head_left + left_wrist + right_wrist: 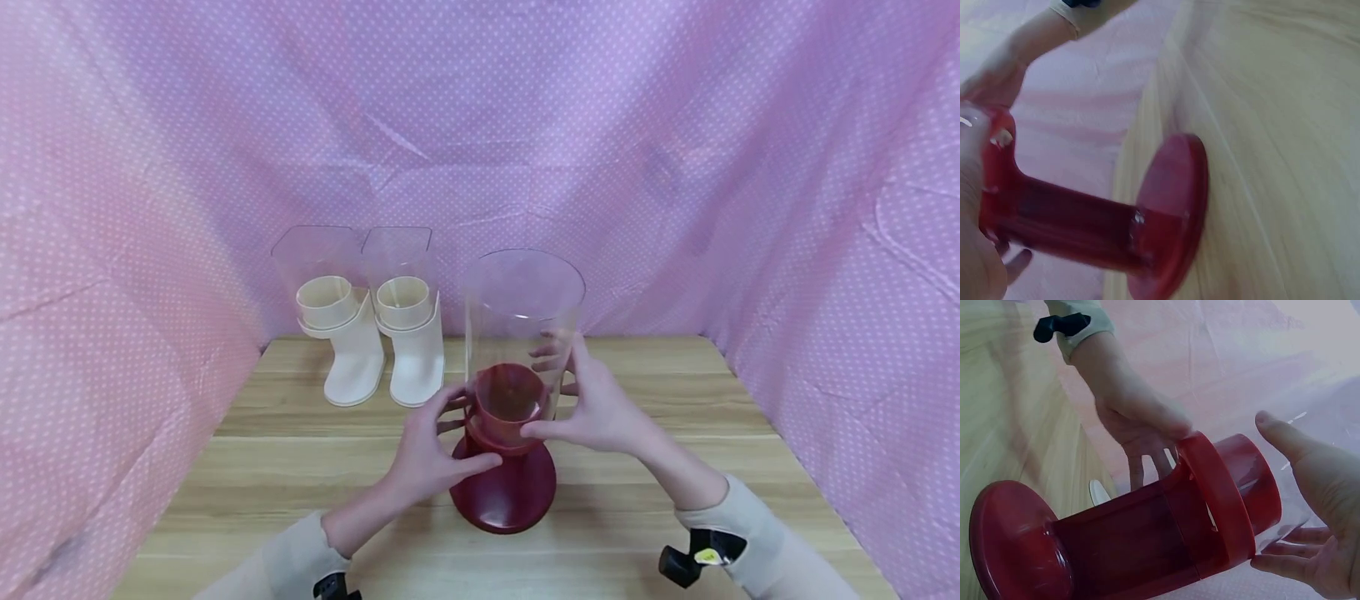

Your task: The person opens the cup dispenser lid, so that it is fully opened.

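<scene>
While both your hands work around it, a glossy red stand [504, 504] with a thick stem and a round base rests upright on the light wood-grain table [637, 508], toward six o'clock in the head view. A red ring-shaped collar [1219, 500] tops it, and above that a red round cup [512, 410] sits inside a tall, clear, open-topped cylinder [521, 287]; you cannot tell whether the cylinder is fully seated.

From the stand's nine o'clock, your left hand [423, 454] grips it around the collar, fairly wide, probably to steady it. From two o'clock, your right hand [596, 408] holds the cylinder's lower wall, thumb and fingers spread wide round it, likely to keep its height from tipping.

Farther out, between ten and eleven o'clock, two cream stands [354, 367] [417, 367] stand side by side, perhaps set back to leave you room. They carry two cream round cups [326, 317] [404, 315] and two clear squarish containers [318, 248] [397, 248], one each, against your one red stand, one collar, one red cup and one cylinder.
</scene>
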Tool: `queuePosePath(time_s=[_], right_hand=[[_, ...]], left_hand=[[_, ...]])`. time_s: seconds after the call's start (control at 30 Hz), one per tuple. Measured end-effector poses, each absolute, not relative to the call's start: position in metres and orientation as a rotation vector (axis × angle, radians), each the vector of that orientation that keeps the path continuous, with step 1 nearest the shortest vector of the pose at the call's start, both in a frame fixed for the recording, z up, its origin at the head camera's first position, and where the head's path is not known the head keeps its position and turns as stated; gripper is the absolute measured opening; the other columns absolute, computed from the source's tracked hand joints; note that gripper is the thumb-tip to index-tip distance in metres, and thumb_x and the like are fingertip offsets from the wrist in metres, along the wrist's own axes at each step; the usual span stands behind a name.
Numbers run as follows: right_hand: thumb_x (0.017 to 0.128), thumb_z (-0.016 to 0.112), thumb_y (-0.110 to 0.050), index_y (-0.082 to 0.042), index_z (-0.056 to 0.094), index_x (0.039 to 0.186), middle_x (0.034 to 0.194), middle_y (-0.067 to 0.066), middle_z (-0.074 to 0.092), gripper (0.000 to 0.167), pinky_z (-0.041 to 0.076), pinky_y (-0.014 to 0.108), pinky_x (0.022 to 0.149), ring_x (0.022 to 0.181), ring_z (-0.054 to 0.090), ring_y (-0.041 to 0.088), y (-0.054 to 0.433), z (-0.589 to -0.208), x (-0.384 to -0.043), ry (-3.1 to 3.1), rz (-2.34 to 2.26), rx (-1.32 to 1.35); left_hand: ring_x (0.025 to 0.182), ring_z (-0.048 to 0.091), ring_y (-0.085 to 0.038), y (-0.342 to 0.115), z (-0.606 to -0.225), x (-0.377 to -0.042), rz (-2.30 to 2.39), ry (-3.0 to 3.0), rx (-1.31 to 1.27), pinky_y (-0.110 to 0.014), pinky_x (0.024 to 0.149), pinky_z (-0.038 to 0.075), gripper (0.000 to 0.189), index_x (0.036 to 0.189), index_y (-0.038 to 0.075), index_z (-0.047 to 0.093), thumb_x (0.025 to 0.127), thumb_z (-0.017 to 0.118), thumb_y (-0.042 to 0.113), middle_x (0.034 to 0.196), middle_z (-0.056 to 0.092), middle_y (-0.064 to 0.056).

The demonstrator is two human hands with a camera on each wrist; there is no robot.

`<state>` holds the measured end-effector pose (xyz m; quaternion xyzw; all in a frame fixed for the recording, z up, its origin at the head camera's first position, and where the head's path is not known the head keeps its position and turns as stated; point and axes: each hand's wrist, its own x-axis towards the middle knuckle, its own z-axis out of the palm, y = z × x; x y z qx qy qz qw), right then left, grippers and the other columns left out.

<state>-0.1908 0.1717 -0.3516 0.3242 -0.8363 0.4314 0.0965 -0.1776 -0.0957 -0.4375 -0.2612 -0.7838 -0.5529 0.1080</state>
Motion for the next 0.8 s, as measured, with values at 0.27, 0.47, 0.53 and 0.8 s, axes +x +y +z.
queuePosePath(time_s=[0.27, 0.47, 0.53, 0.8], right_hand=[[0.070, 0.102, -0.023, -0.018, 0.028, 0.160, 0.151, 0.016, 0.057, 0.117, 0.065, 0.049, 0.092, 0.129, 0.068, 0.038, 0.177, -0.349, -0.191, -2.475, 1.299, 0.983], [0.072, 0.101, -0.019, -0.017, 0.033, 0.158, 0.146, 0.016, 0.061, 0.109, 0.067, 0.046, 0.086, 0.124, 0.071, 0.037, 0.178, -0.347, -0.192, -2.454, 1.307, 0.962], [0.073, 0.100, -0.018, -0.018, 0.037, 0.155, 0.143, 0.013, 0.063, 0.104, 0.068, 0.043, 0.084, 0.122, 0.072, 0.035, 0.179, -0.347, -0.194, -2.466, 1.310, 0.953], [0.074, 0.099, -0.016, -0.015, 0.044, 0.152, 0.140, 0.014, 0.066, 0.095, 0.067, 0.043, 0.085, 0.124, 0.071, 0.034, 0.183, -0.347, -0.201, -2.484, 1.369, 1.032]], left_hand=[[0.148, 0.052, -0.030, -0.108, -0.442, -0.213, -1.758, -2.198, -1.095, -0.056, 0.112, 0.054, 0.098, 0.163, 0.017, 0.041, 0.081, 0.094, 0.016, 0.163, 0.051, -0.009], [0.138, 0.060, -0.019, -0.109, -0.441, -0.226, -1.820, -2.137, -1.202, -0.049, 0.106, 0.059, 0.086, 0.157, 0.013, 0.050, 0.082, 0.093, 0.019, 0.152, 0.060, -0.016], [0.131, 0.062, -0.016, -0.109, -0.441, -0.226, -1.834, -2.121, -1.205, -0.046, 0.102, 0.062, 0.081, 0.152, 0.012, 0.054, 0.082, 0.093, 0.019, 0.144, 0.065, -0.016], [0.129, 0.063, -0.016, -0.106, -0.440, -0.215, -1.895, -2.104, -1.105, -0.043, 0.097, 0.064, 0.074, 0.145, 0.014, 0.060, 0.080, 0.095, 0.021, 0.139, 0.066, -0.012]])
